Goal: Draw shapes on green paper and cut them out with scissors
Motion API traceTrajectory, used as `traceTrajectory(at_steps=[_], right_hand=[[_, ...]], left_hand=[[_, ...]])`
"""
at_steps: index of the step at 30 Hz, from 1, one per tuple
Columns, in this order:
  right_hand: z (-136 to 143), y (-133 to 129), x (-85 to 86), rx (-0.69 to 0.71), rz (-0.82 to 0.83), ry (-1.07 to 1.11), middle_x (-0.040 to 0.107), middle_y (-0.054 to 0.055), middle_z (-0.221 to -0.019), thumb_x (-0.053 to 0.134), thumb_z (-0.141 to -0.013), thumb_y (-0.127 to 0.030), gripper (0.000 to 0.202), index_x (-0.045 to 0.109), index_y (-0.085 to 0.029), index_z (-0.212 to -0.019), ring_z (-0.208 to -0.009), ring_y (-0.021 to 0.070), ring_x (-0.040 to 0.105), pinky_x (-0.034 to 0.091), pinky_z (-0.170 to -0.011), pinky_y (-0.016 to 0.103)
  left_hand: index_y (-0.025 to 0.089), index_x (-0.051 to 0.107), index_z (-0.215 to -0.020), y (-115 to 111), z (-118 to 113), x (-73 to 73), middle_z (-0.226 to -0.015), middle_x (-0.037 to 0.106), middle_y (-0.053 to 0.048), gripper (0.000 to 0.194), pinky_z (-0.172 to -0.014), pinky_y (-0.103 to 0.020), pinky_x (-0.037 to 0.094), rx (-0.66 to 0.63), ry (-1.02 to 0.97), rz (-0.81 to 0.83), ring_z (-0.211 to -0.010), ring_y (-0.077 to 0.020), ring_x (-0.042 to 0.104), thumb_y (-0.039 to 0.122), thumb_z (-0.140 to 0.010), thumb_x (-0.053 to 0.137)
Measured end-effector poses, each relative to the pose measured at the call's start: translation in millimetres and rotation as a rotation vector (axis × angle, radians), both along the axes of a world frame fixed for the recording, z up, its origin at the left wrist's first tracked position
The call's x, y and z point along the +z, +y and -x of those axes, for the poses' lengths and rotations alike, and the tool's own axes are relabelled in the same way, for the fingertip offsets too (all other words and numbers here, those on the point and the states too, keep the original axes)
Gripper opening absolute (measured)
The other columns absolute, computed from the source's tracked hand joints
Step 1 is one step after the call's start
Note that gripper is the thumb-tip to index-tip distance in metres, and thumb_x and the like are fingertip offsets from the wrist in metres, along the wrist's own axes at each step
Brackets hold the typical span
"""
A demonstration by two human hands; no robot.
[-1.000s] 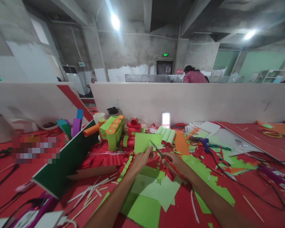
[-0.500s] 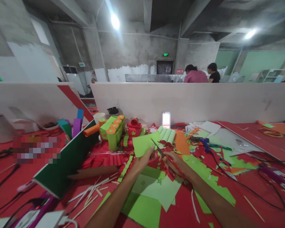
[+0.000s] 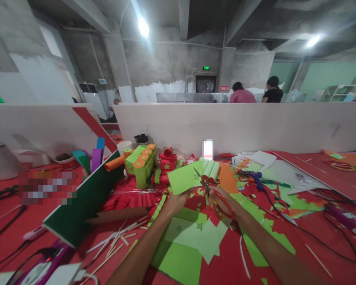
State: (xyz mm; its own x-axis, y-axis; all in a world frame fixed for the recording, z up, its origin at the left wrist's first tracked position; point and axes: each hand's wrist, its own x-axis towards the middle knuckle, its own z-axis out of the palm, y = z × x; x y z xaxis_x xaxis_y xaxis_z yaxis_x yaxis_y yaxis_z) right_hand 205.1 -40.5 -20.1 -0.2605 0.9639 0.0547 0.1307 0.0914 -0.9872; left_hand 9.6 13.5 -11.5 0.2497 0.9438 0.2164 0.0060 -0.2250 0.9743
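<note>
My left hand [image 3: 179,201] grips the lower edge of a light green paper sheet [image 3: 182,176], which bears a drawn star near its right edge. Scissors [image 3: 207,187] with red and yellow handles are in my right hand [image 3: 218,201], their blades parted and pointing up-left at the sheet's right side. Beneath my hands lie more green papers [image 3: 178,259], one with a star drawn on it. Beyond the sheet are rolled pale green paper tubes [image 3: 210,169] and an orange paper piece [image 3: 228,178].
Green and orange paper models [image 3: 141,166] stand at the left beside a dark green board [image 3: 83,202]. Wooden sticks [image 3: 114,247] lie near its foot. A blue glue gun [image 3: 257,180] with a black cable is at the right. People [image 3: 242,95] are beyond the white partition [image 3: 249,126].
The scissors have opened wider and shifted slightly right, with their handles spread. The held sheet has tilted and moved slightly right and up. Two people beyond the partition have changed position.
</note>
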Motion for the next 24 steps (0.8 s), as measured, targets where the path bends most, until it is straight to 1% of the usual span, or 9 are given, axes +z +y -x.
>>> traceTrajectory(at_steps=[2, 4, 8, 11, 13, 16, 19, 21, 24], right_hand=[[-4, 0, 2.8, -0.002, 0.021, 0.001, 0.046, -0.006, -0.056, 0.044, -0.083, -0.069, 0.058, 0.056, -0.016, -0.103, -0.033, 0.0047, 0.040, 0.036, -0.031, 0.016], [-8, -1, 6.9, -0.006, 0.031, -0.002, 0.047, -0.006, -0.056, 0.044, -0.083, -0.069, 0.057, 0.056, -0.016, -0.100, -0.033, 0.0050, 0.040, 0.036, -0.031, 0.016], [-13, -3, 14.8, 0.021, 0.054, 0.014, 0.051, -0.005, -0.059, 0.045, -0.084, -0.068, 0.052, 0.054, -0.017, -0.092, -0.036, 0.0057, 0.043, 0.040, -0.035, 0.017], [-19, -3, 16.3, 0.050, 0.073, 0.017, 0.050, -0.005, -0.055, 0.047, -0.084, -0.066, 0.049, 0.053, -0.017, -0.085, -0.038, 0.0065, 0.045, 0.041, -0.038, 0.018], [-23, -2, 15.1, 0.062, 0.078, 0.010, 0.051, -0.005, -0.054, 0.047, -0.085, -0.064, 0.048, 0.054, -0.017, -0.084, -0.037, 0.0063, 0.045, 0.040, -0.038, 0.018], [-29, -1, 13.1, 0.098, 0.070, -0.012, 0.052, -0.005, -0.053, 0.045, -0.087, -0.063, 0.048, 0.057, -0.016, -0.084, -0.035, 0.0060, 0.043, 0.037, -0.036, 0.017], [-34, -1, 13.8, 0.136, 0.054, -0.072, 0.051, -0.005, -0.053, 0.045, -0.086, -0.063, 0.050, 0.060, -0.015, -0.087, -0.035, 0.0057, 0.043, 0.036, -0.034, 0.016], [-37, -2, 15.6, 0.148, 0.052, -0.109, 0.053, -0.004, -0.056, 0.045, -0.087, -0.063, 0.050, 0.060, -0.015, -0.092, -0.035, 0.0054, 0.044, 0.036, -0.033, 0.015], [-39, -4, 17.7, 0.150, 0.050, -0.143, 0.054, -0.003, -0.059, 0.043, -0.088, -0.063, 0.051, 0.060, -0.016, -0.097, -0.036, 0.0047, 0.043, 0.035, -0.032, 0.014]], left_hand=[[0.019, 0.068, -0.094, 5, 2, -0.7, -0.089, 0.073, -0.008, 0.032, -0.094, -0.040, 0.044, 0.003, -0.087, 0.009, -0.096, -0.0267, 0.063, 0.028, -0.064, 0.073], [0.018, 0.066, -0.100, 10, 4, -1.4, -0.094, 0.072, -0.008, 0.038, -0.090, -0.040, 0.046, -0.020, -0.230, 0.088, -0.094, -0.0258, 0.065, 0.030, -0.065, 0.072], [0.017, 0.060, -0.113, 16, 12, 2.4, -0.109, 0.069, -0.011, 0.048, -0.086, -0.040, 0.049, -0.172, -0.553, 0.264, -0.097, -0.0261, 0.065, 0.049, -0.078, 0.059], [0.018, 0.054, -0.121, 16, 19, 8.3, -0.117, 0.065, -0.012, 0.059, -0.088, -0.043, 0.049, -0.248, -0.668, 0.306, -0.105, -0.0269, 0.062, 0.063, -0.085, 0.041], [0.017, 0.053, -0.123, 15, 23, 11.4, -0.116, 0.065, -0.014, 0.066, -0.088, -0.044, 0.048, -0.262, -0.660, 0.330, -0.107, -0.0276, 0.062, 0.068, -0.086, 0.032], [0.015, 0.056, -0.118, 14, 24, 13.0, -0.108, 0.068, -0.014, 0.069, -0.085, -0.044, 0.049, -0.287, -0.597, 0.367, -0.103, -0.0285, 0.063, 0.070, -0.085, 0.031], [0.015, 0.060, -0.103, 16, 23, 10.4, -0.095, 0.071, -0.011, 0.061, -0.076, -0.039, 0.052, -0.253, -0.549, 0.392, -0.089, -0.0265, 0.067, 0.070, -0.082, 0.040], [0.017, 0.060, -0.092, 18, 23, 7.3, -0.084, 0.070, -0.006, 0.052, -0.065, -0.032, 0.052, -0.209, -0.497, 0.393, -0.075, -0.0214, 0.067, 0.066, -0.079, 0.050], [0.017, 0.057, -0.082, 21, 24, 2.7, -0.067, 0.062, 0.002, 0.039, -0.048, -0.020, 0.043, -0.203, -0.335, 0.366, -0.053, -0.0108, 0.058, 0.053, -0.072, 0.067]])
